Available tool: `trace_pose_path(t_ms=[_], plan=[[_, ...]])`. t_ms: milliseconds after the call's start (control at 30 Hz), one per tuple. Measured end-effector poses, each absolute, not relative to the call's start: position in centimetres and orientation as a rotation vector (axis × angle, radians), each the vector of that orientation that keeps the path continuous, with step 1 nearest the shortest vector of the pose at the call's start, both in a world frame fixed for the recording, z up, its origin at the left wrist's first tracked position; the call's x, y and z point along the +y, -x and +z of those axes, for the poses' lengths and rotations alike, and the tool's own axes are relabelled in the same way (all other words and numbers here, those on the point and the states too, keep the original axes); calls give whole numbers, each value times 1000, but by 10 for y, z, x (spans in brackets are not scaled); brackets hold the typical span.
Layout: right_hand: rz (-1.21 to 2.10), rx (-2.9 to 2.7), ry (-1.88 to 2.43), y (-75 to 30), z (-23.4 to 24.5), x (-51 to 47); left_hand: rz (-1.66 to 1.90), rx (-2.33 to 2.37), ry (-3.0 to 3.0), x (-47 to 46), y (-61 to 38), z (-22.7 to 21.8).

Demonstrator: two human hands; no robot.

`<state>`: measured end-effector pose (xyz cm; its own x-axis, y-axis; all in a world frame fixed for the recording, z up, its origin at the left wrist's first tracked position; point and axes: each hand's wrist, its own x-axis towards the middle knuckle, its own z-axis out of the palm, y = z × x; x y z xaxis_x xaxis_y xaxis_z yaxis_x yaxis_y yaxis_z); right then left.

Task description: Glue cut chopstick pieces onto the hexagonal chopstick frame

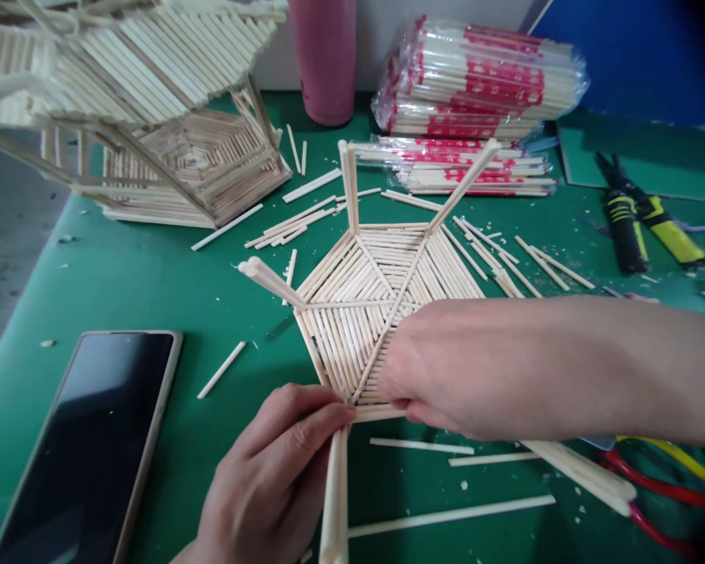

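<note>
Stick frame [341, 329] with splayed corner posts [463, 188] lies flat in the middle of the green table [153, 274], its near left corner pinched by the fingertips of the left hand [270, 470]. The right hand [435, 368] bends over its near edge, fingers mostly hidden, so I cannot tell whether they grip anything. Loose sticks [312, 186] lie around the frame, with a phone [94, 439] to the left and pliers [626, 219] at the far right

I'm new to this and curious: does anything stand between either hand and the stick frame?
Nothing visible does. The left hand touches the stick frame at its near-left corner; the right hand lies over its near-right side, hiding whatever is beneath.
</note>
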<state>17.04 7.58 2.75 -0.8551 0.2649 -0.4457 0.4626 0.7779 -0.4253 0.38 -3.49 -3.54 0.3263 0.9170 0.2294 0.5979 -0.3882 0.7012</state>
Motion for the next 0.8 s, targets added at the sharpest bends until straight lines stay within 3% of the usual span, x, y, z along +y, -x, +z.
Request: trace_pose_path(t_ms=[567, 800], plan=[[-715, 2571, -561, -169, 36, 76, 846, 1398, -2039, -37, -4, -35], [-716, 2938, -1147, -206, 86, 70, 1136, 1581, -1848, -51, 12, -33]])
